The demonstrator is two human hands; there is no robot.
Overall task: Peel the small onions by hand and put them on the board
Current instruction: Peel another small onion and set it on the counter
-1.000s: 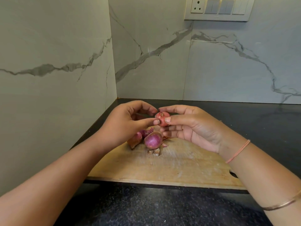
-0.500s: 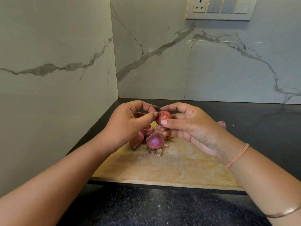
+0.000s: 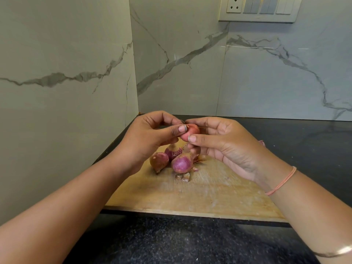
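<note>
now | left hand [image 3: 144,138] + right hand [image 3: 224,145] pinch held onion [image 3: 192,130] | 3 onions [image 3: 182,164], skins [image 3: 183,176] on board [image 3: 190,197]

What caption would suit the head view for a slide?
Left hand and right hand pinch a small onion above a wooden board bearing three onions and skin scraps.

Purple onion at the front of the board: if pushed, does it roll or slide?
Likely rolls: the purple onion is rounded and sits on a flat wooden board. Probably not far leftward, since the brown onion sits right beside it. Its smooth surface suggests it may be slippery to pinch.
</note>
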